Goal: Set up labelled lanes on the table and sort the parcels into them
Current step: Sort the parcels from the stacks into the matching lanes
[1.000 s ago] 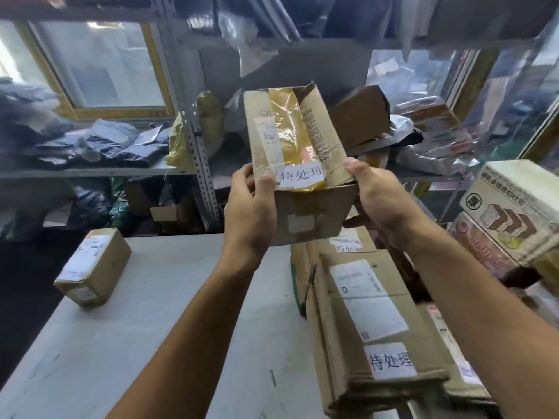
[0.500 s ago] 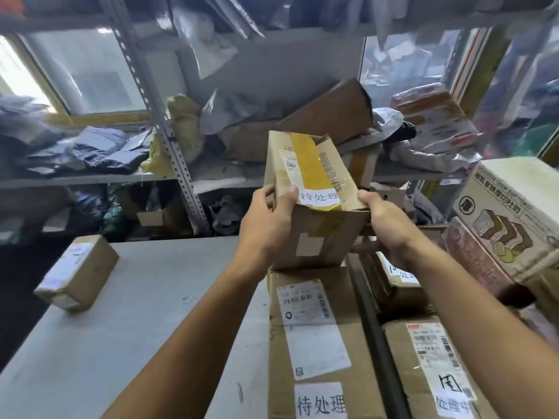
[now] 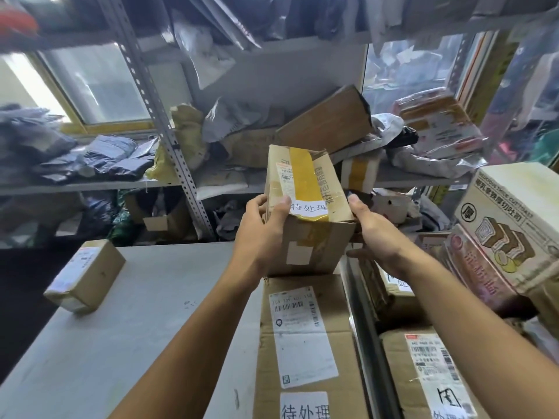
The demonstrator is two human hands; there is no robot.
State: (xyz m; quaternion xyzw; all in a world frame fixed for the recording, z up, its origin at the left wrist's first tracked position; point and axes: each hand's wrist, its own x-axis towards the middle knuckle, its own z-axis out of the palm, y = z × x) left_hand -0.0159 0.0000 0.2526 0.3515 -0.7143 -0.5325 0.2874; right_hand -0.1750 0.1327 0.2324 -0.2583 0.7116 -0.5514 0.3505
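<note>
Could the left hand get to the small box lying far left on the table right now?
Probably not yet: the left hand grips the taped box together with the right hand. The table between it and the small box shows nothing in the way.

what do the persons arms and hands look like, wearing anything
Both forearms are bare up to the frame edge: no sleeves, gloves or watch in view. The left hand and right hand show no rings or markings. Nails look short and unpainted.

Bright daylight from the window upper left, motion blur and wide-angle bending toward the edges.
</note>
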